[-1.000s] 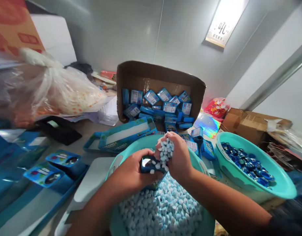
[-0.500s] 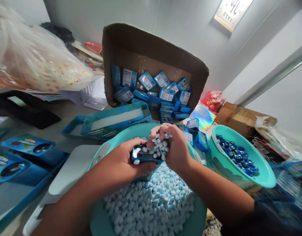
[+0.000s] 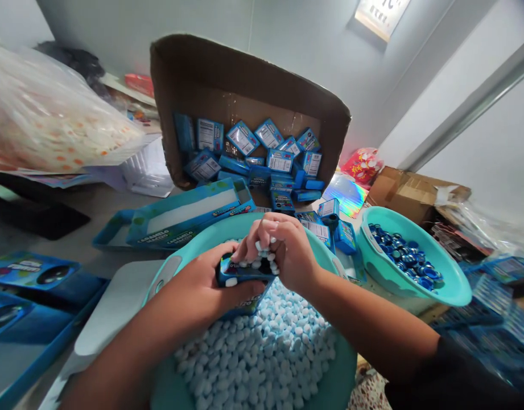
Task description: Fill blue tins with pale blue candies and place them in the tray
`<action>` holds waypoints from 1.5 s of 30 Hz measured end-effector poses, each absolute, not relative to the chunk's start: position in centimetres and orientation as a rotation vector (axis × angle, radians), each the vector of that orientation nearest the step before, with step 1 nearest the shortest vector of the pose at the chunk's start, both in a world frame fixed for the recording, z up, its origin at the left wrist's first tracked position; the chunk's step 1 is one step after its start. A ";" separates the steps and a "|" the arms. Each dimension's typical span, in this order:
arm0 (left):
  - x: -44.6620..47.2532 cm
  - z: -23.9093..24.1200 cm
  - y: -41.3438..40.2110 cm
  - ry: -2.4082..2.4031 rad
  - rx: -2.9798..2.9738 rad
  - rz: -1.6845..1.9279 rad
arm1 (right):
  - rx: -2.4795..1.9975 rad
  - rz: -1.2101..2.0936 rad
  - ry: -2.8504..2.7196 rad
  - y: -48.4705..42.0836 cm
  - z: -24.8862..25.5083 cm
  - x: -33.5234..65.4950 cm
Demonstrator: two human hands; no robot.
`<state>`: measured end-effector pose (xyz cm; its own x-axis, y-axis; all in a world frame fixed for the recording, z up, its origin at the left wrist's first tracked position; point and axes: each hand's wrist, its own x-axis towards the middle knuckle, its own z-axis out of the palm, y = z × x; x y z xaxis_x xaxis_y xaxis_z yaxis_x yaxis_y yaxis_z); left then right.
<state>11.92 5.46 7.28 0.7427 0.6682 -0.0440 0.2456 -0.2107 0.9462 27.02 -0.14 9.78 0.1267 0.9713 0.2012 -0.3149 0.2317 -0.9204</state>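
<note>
a small blue box and loose pellets, held between two bare hands

the small, glossy, printed blue rectangular box (image 3: 247,304) sits above the heap of smooth, rounded white and pale-blue pellets (image 3: 262,356) in a turquoise plastic basin (image 3: 346,353). it looks light and thin-walled, probably card: stiff enough to keep its shape, yet likely to dent under a hard squeeze, and the shiny print may slip a little. the safest hold seems to be low across two opposite sides, clear of the dark upper end. the pellets look hard and light; being smooth, they likely roll off anything but a cupped palm.

the left hand (image 3: 213,279) is clamped on the box, thumb laid along the near side, the other fingers round the far side and mostly hidden. its forearm slants up from the lower left.

the right hand (image 3: 289,245) arches over the upper end, fingers bent and bunched together around a few pellets, some of which show beneath them. whether the fingertips touch the box, i cannot tell. that forearm rises from a dark sleeve (image 3: 453,373) at the lower right.
</note>
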 end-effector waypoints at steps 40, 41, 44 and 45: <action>11.2 7.0 5.9 0.638 1.679 0.344 | -0.990 1.047 -1.156 -0.3 9.0 27.1; 11.2 7.0 5.9 0.659 1.661 0.351 | -0.984 1.035 -1.166 -0.4 9.0 27.1; 11.2 6.9 5.9 0.705 1.636 0.354 | -0.987 0.992 -1.169 -0.3 9.1 27.2; 11.2 6.8 6.0 0.719 1.639 0.348 | -0.991 0.984 -1.162 -0.3 9.1 27.3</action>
